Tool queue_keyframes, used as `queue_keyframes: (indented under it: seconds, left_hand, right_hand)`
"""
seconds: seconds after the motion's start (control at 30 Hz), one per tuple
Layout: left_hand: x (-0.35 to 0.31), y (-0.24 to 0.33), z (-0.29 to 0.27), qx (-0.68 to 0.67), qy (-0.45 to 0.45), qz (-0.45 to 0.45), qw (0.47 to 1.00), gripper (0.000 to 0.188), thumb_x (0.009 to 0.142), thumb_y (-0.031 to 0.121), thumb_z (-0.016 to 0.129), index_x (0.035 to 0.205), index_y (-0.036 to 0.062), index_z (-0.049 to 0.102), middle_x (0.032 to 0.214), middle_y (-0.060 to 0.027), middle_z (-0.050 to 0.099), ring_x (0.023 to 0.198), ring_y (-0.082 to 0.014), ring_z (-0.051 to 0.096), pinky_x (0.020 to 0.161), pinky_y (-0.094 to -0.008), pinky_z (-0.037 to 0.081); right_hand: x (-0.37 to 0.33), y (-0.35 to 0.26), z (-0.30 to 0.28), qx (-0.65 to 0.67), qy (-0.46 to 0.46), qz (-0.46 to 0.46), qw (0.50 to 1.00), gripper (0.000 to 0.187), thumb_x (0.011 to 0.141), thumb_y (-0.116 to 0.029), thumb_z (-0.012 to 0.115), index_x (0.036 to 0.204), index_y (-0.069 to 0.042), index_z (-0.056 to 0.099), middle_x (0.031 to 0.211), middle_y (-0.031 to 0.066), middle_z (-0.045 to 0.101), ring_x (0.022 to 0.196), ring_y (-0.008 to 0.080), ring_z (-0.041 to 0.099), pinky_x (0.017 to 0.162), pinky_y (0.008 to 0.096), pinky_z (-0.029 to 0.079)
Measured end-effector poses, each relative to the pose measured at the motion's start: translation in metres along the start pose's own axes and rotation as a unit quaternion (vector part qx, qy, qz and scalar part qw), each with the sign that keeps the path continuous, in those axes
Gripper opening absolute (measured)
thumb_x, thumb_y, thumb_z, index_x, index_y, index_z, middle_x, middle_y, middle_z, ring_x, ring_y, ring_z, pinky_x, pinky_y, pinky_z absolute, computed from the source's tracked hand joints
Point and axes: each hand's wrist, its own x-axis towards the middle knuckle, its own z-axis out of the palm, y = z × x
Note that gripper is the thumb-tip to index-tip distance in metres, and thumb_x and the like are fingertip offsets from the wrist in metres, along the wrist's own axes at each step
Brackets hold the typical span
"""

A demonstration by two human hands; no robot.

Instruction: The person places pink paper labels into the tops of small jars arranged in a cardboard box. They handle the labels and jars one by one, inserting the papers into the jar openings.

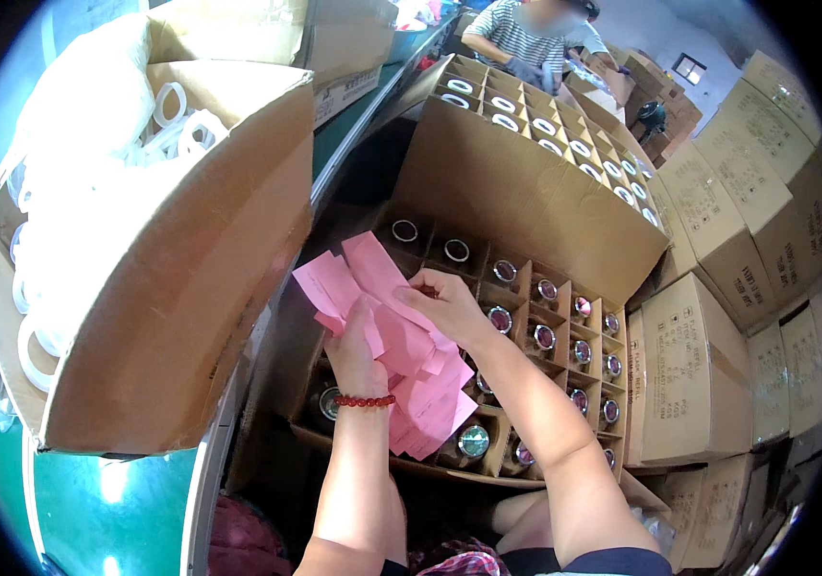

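Note:
A loose stack of pink paper slips (420, 348) fans out between my hands. My left hand (355, 357), with a red bead bracelet (365, 401) at the wrist, is closed on the stack from its left side. At the upper right of the slips, the fingers of my right hand (447, 303) pinch the edge of one. Below them stands an open cardboard carton (488, 472) split by dividers into cells. Several round-topped glass-like items sit in the cells, some with dark reddish tops, one with a green shiny top (473, 441). The slips cover part of the carton.
To the left, a large carton (180, 278) of white plastic rings stands on a green table (123, 490). Beyond my carton is another divided carton (526, 182) holding white-rimmed items. Stacked boxes (689, 370) line the right. A person in a striped shirt (516, 36) works at the back.

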Motion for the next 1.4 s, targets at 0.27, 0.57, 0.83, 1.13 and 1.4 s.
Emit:
queue_keyframes:
  seconds: [0.27, 0.57, 0.83, 1.13, 1.4]
  left_hand:
    - [-0.007, -0.002, 0.008, -0.017, -0.02, -0.029, 0.999, 0.032, 0.085, 0.008, 0.064, 0.114, 0.0001, 0.054, 0.103, -0.0115, 0.063, 0.091, -0.0219, 0.063, 0.082, -0.0331, 0.05]
    - [-0.003, 0.001, 0.005, -0.041, -0.025, -0.04, 0.998, 0.034, 0.085, 0.008, 0.065, 0.116, 0.0016, 0.052, 0.102, -0.0101, 0.063, 0.093, -0.0225, 0.062, 0.082, -0.034, 0.049]
    - [-0.001, 0.009, 0.005, -0.049, -0.024, -0.059, 0.997, 0.032, 0.085, 0.01, 0.065, 0.114, 0.0016, 0.054, 0.103, -0.0085, 0.062, 0.097, -0.0213, 0.061, 0.087, -0.0333, 0.048]
    - [0.002, 0.003, 0.006, -0.007, -0.033, -0.095, 0.995, 0.029, 0.086, 0.011, 0.063, 0.112, 0.0012, 0.056, 0.103, -0.0081, 0.063, 0.096, -0.0215, 0.062, 0.086, -0.0335, 0.048]
    - [-0.017, 0.023, 0.018, 0.219, -0.187, -0.096, 0.953, 0.029, 0.086, 0.013, 0.064, 0.11, -0.0006, 0.059, 0.099, -0.0096, 0.066, 0.085, -0.0192, 0.065, 0.076, -0.0311, 0.052]
  right_hand:
    - [-0.014, 0.006, -0.067, -0.054, 0.162, -0.054, 0.984, 0.02, 0.087, -0.017, 0.067, 0.081, 0.001, 0.064, 0.069, -0.0022, 0.06, 0.061, 0.0031, 0.048, 0.052, 0.0207, 0.038]
    - [0.006, 0.043, -0.067, -0.583, -0.038, -0.073, 0.809, 0.013, 0.078, -0.014, 0.059, 0.088, -0.009, 0.065, 0.093, 0.0118, 0.063, 0.091, 0.0296, 0.063, 0.071, 0.0418, 0.051]
    - [0.024, 0.09, -0.066, -0.492, -0.076, -0.074, 0.864, 0.024, 0.075, -0.018, 0.063, 0.098, -0.011, 0.066, 0.096, 0.0152, 0.064, 0.095, 0.0308, 0.062, 0.079, 0.0463, 0.047]
    - [0.026, 0.066, -0.074, -0.652, -0.072, -0.221, 0.722, 0.027, 0.076, -0.019, 0.061, 0.103, -0.016, 0.062, 0.099, 0.0031, 0.061, 0.108, 0.0208, 0.052, 0.09, 0.0396, 0.037]
    - [0.044, 0.084, -0.075, -0.658, -0.089, -0.258, 0.702, 0.022, 0.078, -0.027, 0.063, 0.097, -0.016, 0.063, 0.105, 0.0002, 0.059, 0.106, 0.0196, 0.053, 0.088, 0.0371, 0.039]
